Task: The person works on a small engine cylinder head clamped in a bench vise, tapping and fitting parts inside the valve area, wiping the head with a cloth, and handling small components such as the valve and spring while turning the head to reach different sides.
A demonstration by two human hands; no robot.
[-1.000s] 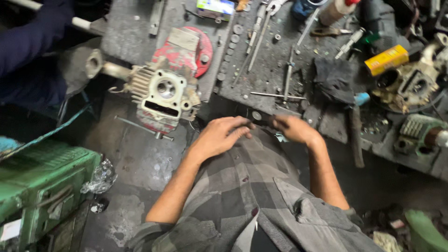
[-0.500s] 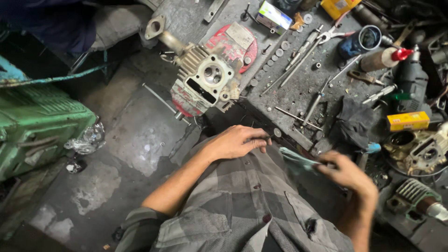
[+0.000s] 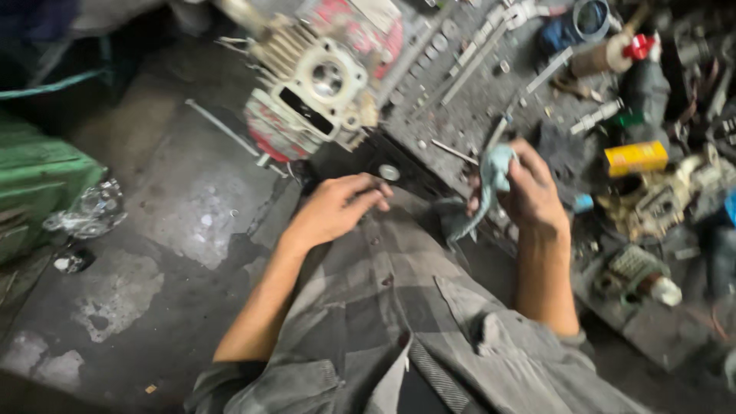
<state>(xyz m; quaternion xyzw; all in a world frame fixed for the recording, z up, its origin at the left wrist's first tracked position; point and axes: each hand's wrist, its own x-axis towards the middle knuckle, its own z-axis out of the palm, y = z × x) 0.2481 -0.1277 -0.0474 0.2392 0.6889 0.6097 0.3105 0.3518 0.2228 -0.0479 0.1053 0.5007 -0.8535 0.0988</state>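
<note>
At frame centre, the right hand (image 3: pixel 533 192) has lifted a pale blue rag (image 3: pixel 491 172), now clenched in its fingers. The left hand (image 3: pixel 337 211), relaxed and empty, stays by a small round metal part (image 3: pixel 389 172) on the desk (image 3: pixel 468 107).

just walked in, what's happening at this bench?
A person in a grey plaid shirt sits at a cluttered, greasy workbench. The right hand grips a pale blue rag bunched around something I can't make out. The left hand rests low by the bench edge, fingertips near a small round metal part. A finned engine cylinder lies untouched just beyond.
</note>
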